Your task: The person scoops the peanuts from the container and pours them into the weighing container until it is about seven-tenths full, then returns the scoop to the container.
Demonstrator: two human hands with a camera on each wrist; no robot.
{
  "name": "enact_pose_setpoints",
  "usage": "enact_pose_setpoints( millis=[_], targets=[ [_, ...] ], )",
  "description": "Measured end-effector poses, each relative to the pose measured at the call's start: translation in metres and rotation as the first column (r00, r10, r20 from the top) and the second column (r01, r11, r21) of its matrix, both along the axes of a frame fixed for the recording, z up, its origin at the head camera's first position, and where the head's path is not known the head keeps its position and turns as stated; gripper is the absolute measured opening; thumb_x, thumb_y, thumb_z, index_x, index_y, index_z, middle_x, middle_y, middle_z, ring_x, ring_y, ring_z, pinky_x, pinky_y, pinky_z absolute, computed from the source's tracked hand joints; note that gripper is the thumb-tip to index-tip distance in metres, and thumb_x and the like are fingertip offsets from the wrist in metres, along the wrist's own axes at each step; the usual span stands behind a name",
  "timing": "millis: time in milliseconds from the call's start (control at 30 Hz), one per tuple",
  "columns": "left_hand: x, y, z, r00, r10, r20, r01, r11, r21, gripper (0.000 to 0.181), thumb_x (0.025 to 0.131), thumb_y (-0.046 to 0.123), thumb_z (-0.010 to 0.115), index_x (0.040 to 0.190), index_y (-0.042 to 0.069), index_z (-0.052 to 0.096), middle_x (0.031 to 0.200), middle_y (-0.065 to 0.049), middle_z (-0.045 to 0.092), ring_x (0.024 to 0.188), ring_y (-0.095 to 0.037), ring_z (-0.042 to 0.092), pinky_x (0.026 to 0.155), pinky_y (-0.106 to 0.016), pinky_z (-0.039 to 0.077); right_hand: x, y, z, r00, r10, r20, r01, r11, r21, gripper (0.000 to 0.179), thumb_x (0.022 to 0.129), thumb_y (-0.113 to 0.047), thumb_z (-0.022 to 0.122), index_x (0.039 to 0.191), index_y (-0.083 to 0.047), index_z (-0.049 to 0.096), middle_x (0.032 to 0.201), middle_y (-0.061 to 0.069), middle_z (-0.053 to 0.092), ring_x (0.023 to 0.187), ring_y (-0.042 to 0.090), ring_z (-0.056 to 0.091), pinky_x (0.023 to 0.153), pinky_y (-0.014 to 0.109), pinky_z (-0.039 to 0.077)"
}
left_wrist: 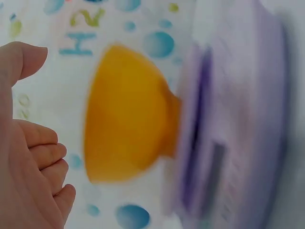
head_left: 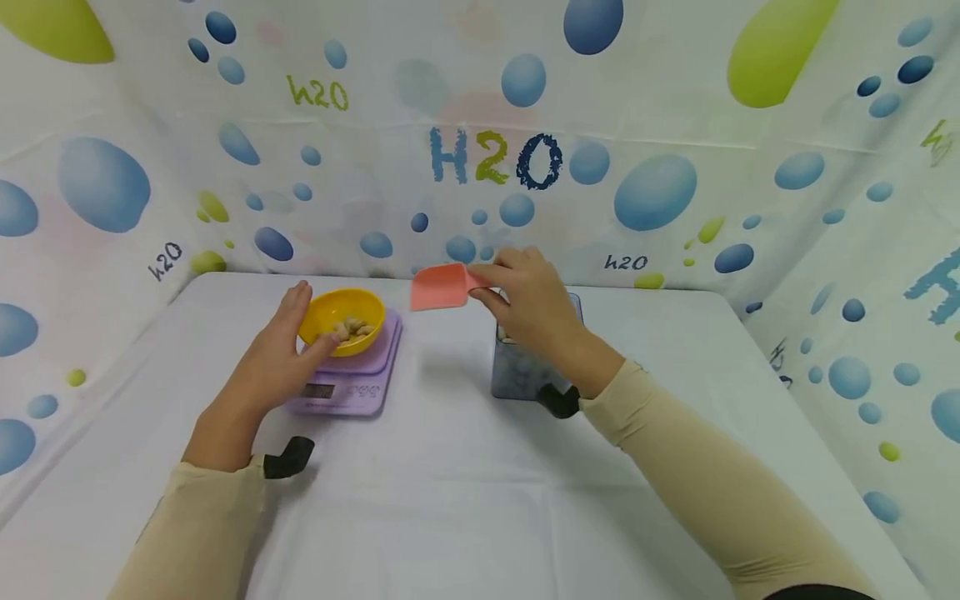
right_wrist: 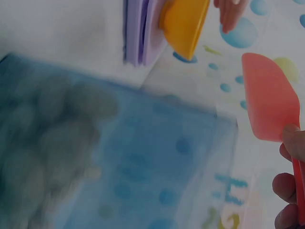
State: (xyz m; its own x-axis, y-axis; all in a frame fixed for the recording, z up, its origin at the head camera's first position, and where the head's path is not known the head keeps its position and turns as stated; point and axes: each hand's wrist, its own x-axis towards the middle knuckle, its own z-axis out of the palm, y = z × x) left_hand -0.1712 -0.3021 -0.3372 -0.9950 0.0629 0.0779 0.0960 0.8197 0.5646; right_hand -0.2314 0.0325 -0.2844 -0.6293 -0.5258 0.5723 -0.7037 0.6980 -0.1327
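Note:
My right hand [head_left: 531, 302] grips a coral-red scoop [head_left: 438, 287] by its handle, above a translucent blue-grey box [right_wrist: 157, 143]. No pieces show on the scoop's blade. Pale, lumpy pieces [right_wrist: 57, 129], too blurred to name, lie inside the box. A yellow bowl [left_wrist: 128, 119] stands on a purple kitchen scale [head_left: 352, 392], with several pale tan pieces [head_left: 352, 329] in it. Beside the bowl is my left hand [head_left: 273, 362], its thumb spread from the fingers and nothing held. In the left wrist view, a gap separates that hand from the bowl.
A white cloth [head_left: 420, 517] covers the table. Behind it hangs a white curtain [head_left: 390, 167] printed with blue and green drops and H2O lettering. The scale's dark display [head_left: 318, 391] faces me; its reading is illegible. The box stands to the right of the scale.

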Motion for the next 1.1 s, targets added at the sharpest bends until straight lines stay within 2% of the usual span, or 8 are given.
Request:
enact_pose_setpoints(
  millis=[100,233,433,600,733,833,933,1100],
  targets=[
    [0.002,0.012,0.009,0.999,-0.031,-0.041,0.031,0.999,0.011,0.086,0.098,0.054,0.047,0.159,0.021,-0.003,0.167,0.001,-0.006,0.152,-0.038,0.005,0.117,-0.066,0.012,0.001,0.03,0.006,1.0,0.003,0.024,-0.003,1.0,-0.011,0.032,0.092,-0.03,0.069,0.121,-0.015,0.072,0.091,0.004,0.061,0.082,0.023,0.046,0.069,0.032,0.038],
    [0.001,0.035,0.019,0.995,-0.08,-0.055,0.081,0.996,0.021,0.086,0.097,0.054,0.05,0.159,0.026,-0.002,0.166,0.006,-0.005,0.153,-0.032,0.005,0.118,-0.063,0.013,0.002,0.068,0.014,0.999,-0.001,0.038,0.002,1.0,-0.015,0.029,0.09,-0.022,0.072,0.117,-0.013,0.073,0.088,0.006,0.061,0.083,0.024,0.048,0.071,0.035,0.041],
    [-0.01,0.078,0.023,0.982,-0.184,-0.038,0.184,0.983,-0.013,0.085,0.096,0.058,0.048,0.159,0.029,0.0,0.166,0.006,-0.003,0.154,-0.027,0.005,0.12,-0.06,0.014,0.005,0.098,0.014,0.999,-0.023,0.024,0.022,0.999,0.05,0.027,0.086,-0.011,0.076,0.113,-0.012,0.075,0.085,0.006,0.059,0.08,0.023,0.052,0.067,0.033,0.045],
    [-0.023,0.118,0.017,0.962,-0.271,-0.015,0.27,0.962,-0.033,0.085,0.096,0.059,0.049,0.16,0.026,0.003,0.167,0.005,0.0,0.154,-0.024,0.007,0.121,-0.055,0.015,0.002,0.101,0.005,0.997,0.011,-0.076,0.0,0.99,0.144,0.023,0.083,-0.007,0.078,0.105,-0.012,0.078,0.078,0.005,0.058,0.068,0.021,0.052,0.059,0.028,0.046],
    [-0.033,0.146,0.009,0.942,-0.336,-0.016,0.336,0.942,-0.002,0.082,0.098,0.056,0.048,0.16,0.022,0.007,0.167,0.005,0.002,0.154,-0.022,0.007,0.122,-0.051,0.016,0.002,0.098,-0.002,0.993,0.03,-0.116,-0.001,0.97,0.244,0.019,0.083,-0.003,0.076,0.099,-0.012,0.08,0.072,0.005,0.057,0.061,0.021,0.052,0.054,0.026,0.043],
    [-0.039,0.162,0.003,0.932,-0.361,-0.018,0.361,0.932,0.025,0.079,0.099,0.055,0.045,0.16,0.021,0.008,0.167,0.006,0.002,0.154,-0.019,0.007,0.123,-0.049,0.016,0.001,0.092,-0.007,0.994,0.016,-0.106,0.02,0.944,0.33,0.019,0.083,-0.002,0.075,0.097,-0.014,0.08,0.071,0.005,0.058,0.061,0.022,0.053,0.055,0.026,0.044],
    [-0.042,0.174,-0.002,0.929,-0.37,-0.027,0.371,0.927,0.053,0.075,0.101,0.056,0.04,0.16,0.02,0.011,0.166,0.008,0.003,0.153,-0.017,0.008,0.123,-0.047,0.016,0.001,0.086,-0.01,0.997,-0.045,-0.065,0.067,0.913,0.402,0.02,0.082,-0.003,0.076,0.096,-0.017,0.08,0.076,0.004,0.062,0.065,0.023,0.058,0.058,0.03,0.049],
    [-0.043,0.186,-0.005,0.928,-0.37,-0.043,0.372,0.925,0.071,0.071,0.102,0.056,0.036,0.159,0.021,0.013,0.166,0.007,0.006,0.153,-0.016,0.01,0.123,-0.046,0.017,-0.001,0.081,-0.009,0.995,-0.1,-0.025,0.101,0.892,0.44,0.02,0.079,-0.002,0.078,0.093,-0.016,0.08,0.082,0.005,0.067,0.072,0.023,0.064,0.065,0.032,0.055]
  ],
)
